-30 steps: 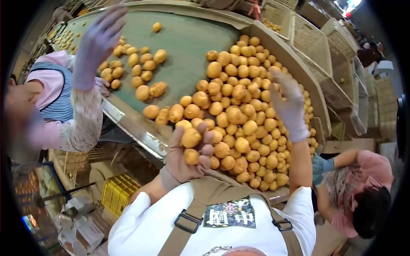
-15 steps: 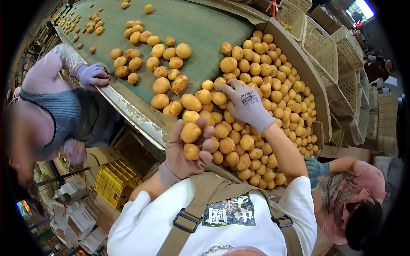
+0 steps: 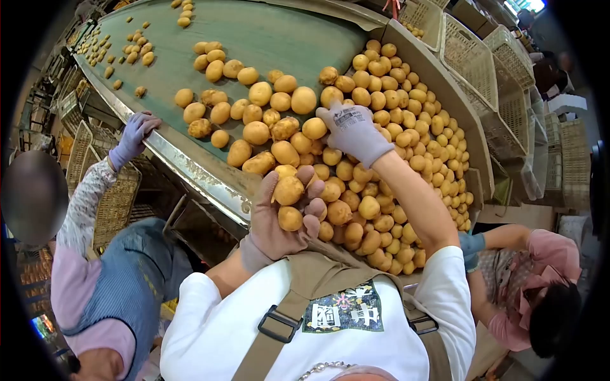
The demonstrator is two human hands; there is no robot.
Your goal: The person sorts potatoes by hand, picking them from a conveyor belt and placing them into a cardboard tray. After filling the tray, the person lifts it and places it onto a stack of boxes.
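My left hand (image 3: 269,228), in a pale glove, is turned palm up near my chest. Its fingers curl around two potatoes, an upper potato (image 3: 288,190) and a lower potato (image 3: 290,218). Gloved as well, my right hand (image 3: 353,132) reaches back-up over the potato pile (image 3: 406,149) at the belt's end. Its fingers are bent, with the tips partly hidden, beside a potato (image 3: 314,128); whether they grip one cannot be seen. More potatoes lie on the green conveyor belt (image 3: 279,44) to the left of this hand.
A metal rail (image 3: 190,168) edges the belt, and a side wall (image 3: 445,95) bounds the pile. Plastic crates (image 3: 469,60) stand beyond. At left, a co-worker's gloved hand (image 3: 132,138) rests on the rail; another co-worker's gloved hand (image 3: 471,247) is at right.
My right hand has moved slightly away from me and left. Belt potatoes have shifted right toward the pile. The left co-worker has changed posture. My left hand still holds its potatoes.
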